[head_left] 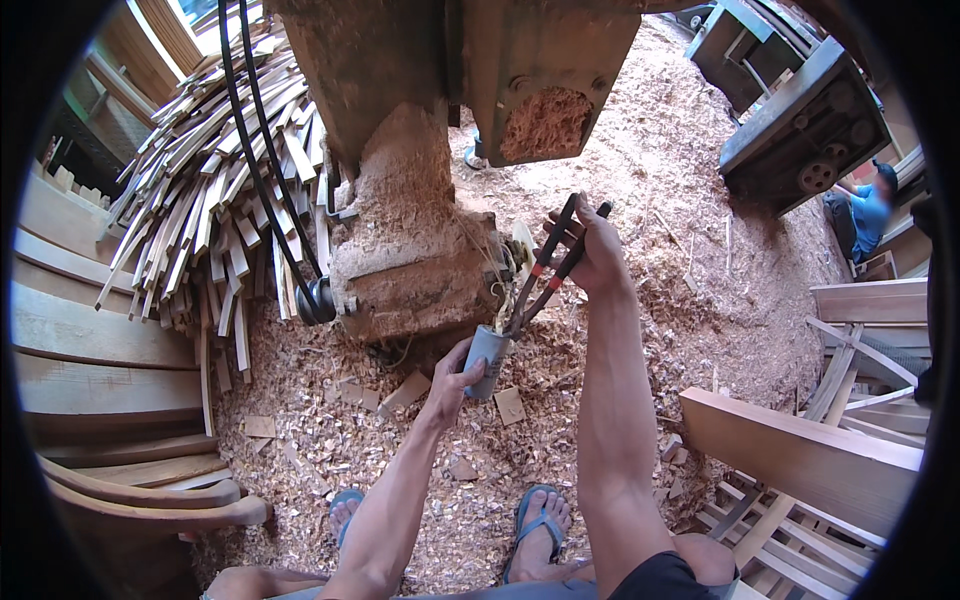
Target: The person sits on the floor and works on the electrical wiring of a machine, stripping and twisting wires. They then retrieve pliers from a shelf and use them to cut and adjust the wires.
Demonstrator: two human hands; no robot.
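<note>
My left hand (452,385) is wrapped round a grey cylindrical capacitor (486,362), which stands nearly upright with a slight tilt. Pale wires rise from its upper end toward the motor (410,285), a dust-caked block under the machine. In my right hand (602,255) are long pliers (557,272) with black and red handles, the fingers round the handle ends. The handles are spread a little. The pliers' jaws point down at the capacitor's top, by the wires; whether they grip a wire is too small to tell.
Above the motor hangs the machine's heavy housing (545,85), with black belts (262,150) at its left. A pile of thin wood strips (215,170) stands behind. Curved boards (110,385) lie left, a thick plank (800,455) right. A person in blue (868,212) sits far right. Shavings cover the floor.
</note>
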